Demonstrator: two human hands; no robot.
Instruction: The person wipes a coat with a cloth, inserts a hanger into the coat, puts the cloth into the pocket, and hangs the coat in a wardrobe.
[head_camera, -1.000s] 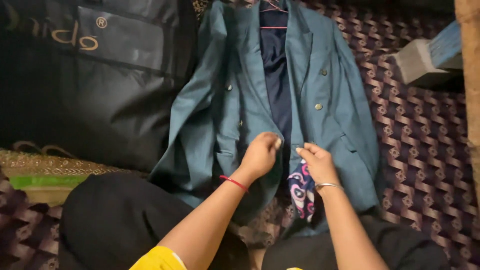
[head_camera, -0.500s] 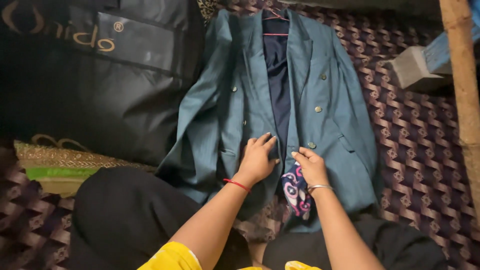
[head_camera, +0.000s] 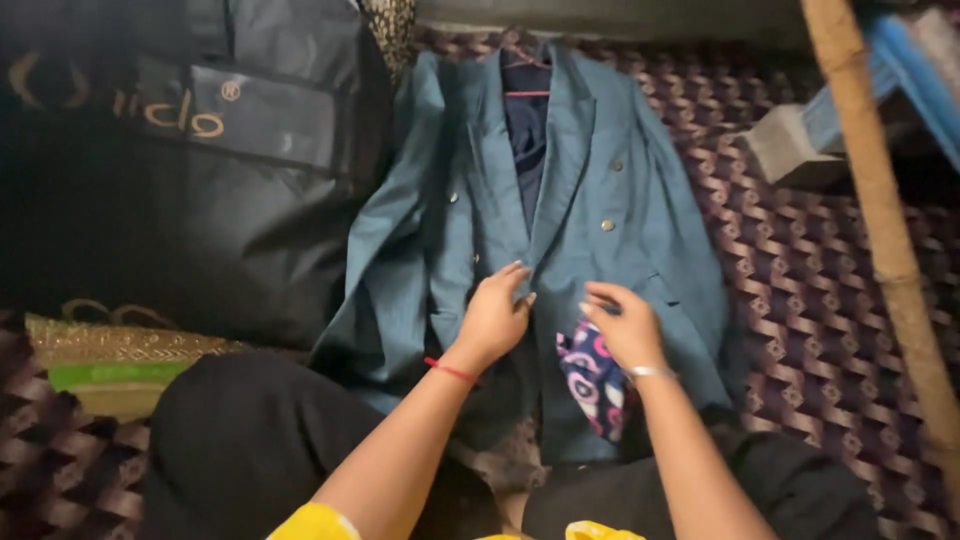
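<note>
A teal double-breasted jacket (head_camera: 590, 230) lies spread flat on the patterned maroon floor covering (head_camera: 820, 300), still on its red hanger (head_camera: 525, 78) with a navy lining showing between the lapels. The left hand (head_camera: 492, 318) rests on the jacket's front edge just below the lapels, its fingers (head_camera: 515, 275) loosely extended and lying close together against the cloth, not gripping anything that I can see; a red thread (head_camera: 450, 371) circles its wrist. The right hand (head_camera: 625, 325) sits just beside it on the other front panel, fingers curled down onto the fabric near the lowest brass button, though whether they pinch the cloth or the button I cannot tell (the knuckles hide the tips). A silver bangle (head_camera: 648, 372) is on that wrist. Under the right hand a bright pink, white and navy patterned lining (head_camera: 590, 380) peeks from the jacket's open hem. Left of the jacket lies a large black garment bag (head_camera: 170, 180), touching the sleeve. Right of the jacket a wooden pole (head_camera: 880, 230) slants down, well apart from it.
</note>
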